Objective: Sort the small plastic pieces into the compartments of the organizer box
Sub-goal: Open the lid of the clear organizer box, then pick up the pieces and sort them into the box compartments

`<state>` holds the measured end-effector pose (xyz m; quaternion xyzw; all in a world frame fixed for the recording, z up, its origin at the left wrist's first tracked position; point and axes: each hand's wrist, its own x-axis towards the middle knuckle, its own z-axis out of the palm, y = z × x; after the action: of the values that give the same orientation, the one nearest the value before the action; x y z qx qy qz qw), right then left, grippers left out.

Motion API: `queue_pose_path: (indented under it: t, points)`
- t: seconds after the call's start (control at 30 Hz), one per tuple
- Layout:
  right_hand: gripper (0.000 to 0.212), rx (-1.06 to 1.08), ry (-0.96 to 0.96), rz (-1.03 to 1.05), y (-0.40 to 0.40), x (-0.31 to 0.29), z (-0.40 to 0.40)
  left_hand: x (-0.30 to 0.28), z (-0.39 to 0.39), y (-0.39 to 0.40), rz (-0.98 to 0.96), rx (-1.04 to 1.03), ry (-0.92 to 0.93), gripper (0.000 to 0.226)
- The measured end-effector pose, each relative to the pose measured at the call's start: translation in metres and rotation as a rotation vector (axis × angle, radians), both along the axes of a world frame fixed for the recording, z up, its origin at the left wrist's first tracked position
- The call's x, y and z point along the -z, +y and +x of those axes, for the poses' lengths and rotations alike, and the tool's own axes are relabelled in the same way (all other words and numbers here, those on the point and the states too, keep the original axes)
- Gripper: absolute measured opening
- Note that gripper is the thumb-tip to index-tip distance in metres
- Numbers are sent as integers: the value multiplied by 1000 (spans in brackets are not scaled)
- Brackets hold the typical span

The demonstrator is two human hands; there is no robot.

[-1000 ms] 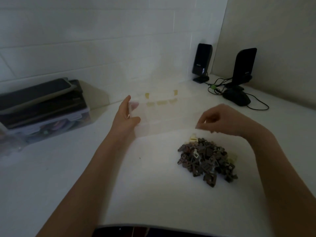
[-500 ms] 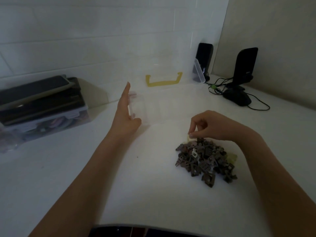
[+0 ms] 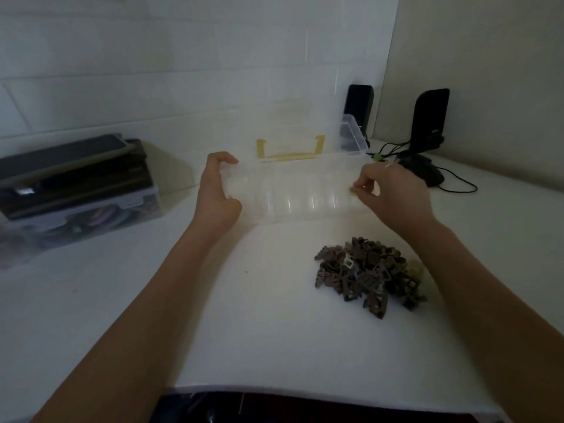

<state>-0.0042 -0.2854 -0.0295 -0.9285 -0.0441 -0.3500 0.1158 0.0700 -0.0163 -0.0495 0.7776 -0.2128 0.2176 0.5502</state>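
A clear organizer box (image 3: 290,206) stands on the white table with its transparent lid up; a yellow handle (image 3: 290,154) shows behind it. My left hand (image 3: 216,193) grips the box's left end, thumb at the front and fingers curled over the rim. My right hand (image 3: 396,196) hovers over the box's right end, thumb and forefinger pinched on a small pale plastic piece (image 3: 351,188). A pile of dark brown pieces (image 3: 369,273), with one or two pale ones, lies on the table in front of the box, under my right forearm.
A stack of dark cases on a clear storage box (image 3: 76,184) sits at the left by the wall. Two black speakers (image 3: 358,108) (image 3: 430,117), a black mouse (image 3: 427,175) and cables occupy the back right corner. The table's front edge (image 3: 274,389) is close to me.
My right hand picked a pale piece off the pile and carried it up over the box's right end. The box lid swung fully up. My left hand closed around the box's left end.
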Motion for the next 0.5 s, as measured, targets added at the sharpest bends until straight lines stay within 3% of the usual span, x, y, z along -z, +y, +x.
queue_pose_path:
  t: [0.07, 0.27, 0.33, 0.5]
  points:
    - [8, 18, -21, -73, 4, 0, 0, -1, -4, -3, 0, -40, 12, 57]
    - [18, 121, 168, -348, 12, -4, 3, 1, -9, -11, 3, -136, -56, 58]
    - [19, 57, 181, -290, 8, -5, 0, 2, -10, -11, -7, -140, -70, 58]
    - [9, -105, 128, 94, 0, -27, -12, 3, -8, -13, -17, -158, -76, 59]
